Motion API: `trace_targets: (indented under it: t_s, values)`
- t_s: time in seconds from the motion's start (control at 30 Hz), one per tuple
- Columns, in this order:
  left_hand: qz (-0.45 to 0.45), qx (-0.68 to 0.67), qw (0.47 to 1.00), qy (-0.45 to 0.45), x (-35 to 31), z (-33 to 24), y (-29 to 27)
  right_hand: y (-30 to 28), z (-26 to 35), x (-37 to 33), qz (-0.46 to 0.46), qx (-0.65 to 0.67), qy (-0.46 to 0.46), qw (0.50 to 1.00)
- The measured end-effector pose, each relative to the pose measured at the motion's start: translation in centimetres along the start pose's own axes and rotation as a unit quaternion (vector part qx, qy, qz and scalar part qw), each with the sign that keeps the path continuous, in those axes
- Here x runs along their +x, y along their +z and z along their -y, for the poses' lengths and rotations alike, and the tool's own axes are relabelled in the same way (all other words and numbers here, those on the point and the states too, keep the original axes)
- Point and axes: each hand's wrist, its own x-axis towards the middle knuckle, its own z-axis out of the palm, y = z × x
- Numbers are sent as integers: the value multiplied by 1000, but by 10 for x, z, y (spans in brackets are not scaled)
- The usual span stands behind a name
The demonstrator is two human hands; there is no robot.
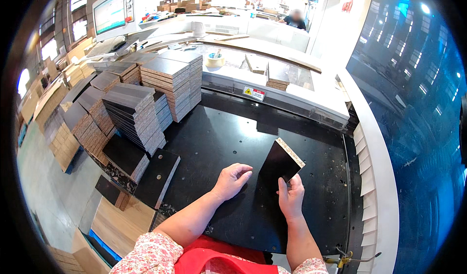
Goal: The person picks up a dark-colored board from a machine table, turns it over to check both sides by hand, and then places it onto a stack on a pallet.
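My right hand (291, 196) grips a small dark chipboard panel (279, 163) at its near lower corner, the thumb on the face towards me. The panel is tilted up over the black table (219, 142), its speckled raw edge facing up and right. To the left of the panel, my left hand (232, 181) hovers apart from it with loosely curled fingers, a small gap at the thumb and nothing visible in it. Stacks of similar dark-faced boards (134, 111) stand at the table's left side. One board with two round holes (158, 176) lies flat at the left edge.
A tall blue glossy panel (408, 104) in a white frame rises on the right. Behind the table runs a white ledge with a tape roll (214, 60) and a small board pile (278, 75). A monitor (111, 14) stands back left; a person (295, 20) is far behind.
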Motion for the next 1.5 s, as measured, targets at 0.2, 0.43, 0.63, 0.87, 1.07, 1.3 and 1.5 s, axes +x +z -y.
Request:
trace_targets:
  t_s: [0.2,0.43,0.63,0.87,1.07,1.3,1.5]
  values:
    - [8,19,1000,3,0,-1,-2,0,7,2,-15,-5,-4,1000]
    - [15,26,1000,1,0,-1,-2,2,10,0,-27,29,40,998]
    - [19,24,1000,8,0,-1,-2,1,9,0,-25,-2,21,999]
    - [24,23,999,4,0,0,-3,3,8,-1,-26,-5,12,1000]
    - [27,30,999,11,1,-3,-3,0,8,0,-25,-12,22,999]
    - [-21,143,978,151,21,18,10,-1,17,2,-54,20,67,996]
    - [-50,348,915,199,91,33,17,6,21,14,-166,263,257,915]
